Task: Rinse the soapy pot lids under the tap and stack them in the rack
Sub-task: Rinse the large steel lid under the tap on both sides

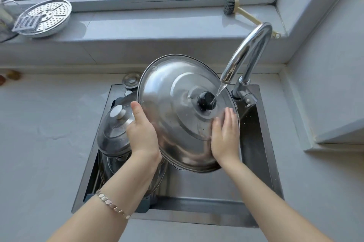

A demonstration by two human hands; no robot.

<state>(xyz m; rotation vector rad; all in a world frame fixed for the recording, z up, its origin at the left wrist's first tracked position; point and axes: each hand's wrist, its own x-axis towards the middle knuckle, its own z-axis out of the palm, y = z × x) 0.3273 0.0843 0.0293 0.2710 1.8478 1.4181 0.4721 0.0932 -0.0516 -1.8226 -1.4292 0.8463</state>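
A large steel pot lid (173, 92) with a black knob (205, 100) is tilted over the sink, its top facing me. Water from the chrome tap (248, 52) runs onto the knob. My left hand (142, 133) grips the lid's left rim, thumb on top. My right hand (225, 136) lies flat with fingers spread against the lid's lower right face. Another lid with a pale knob (114, 129) rests in the rack (146, 203) on the sink's left side, partly hidden behind my left hand.
The steel sink (254, 143) is set in a grey counter (39, 143). A perforated steamer plate and a grater (43, 17) sit on the windowsill at the left, a brush (236, 10) at the right. A wall ledge (338, 133) juts out at the right.
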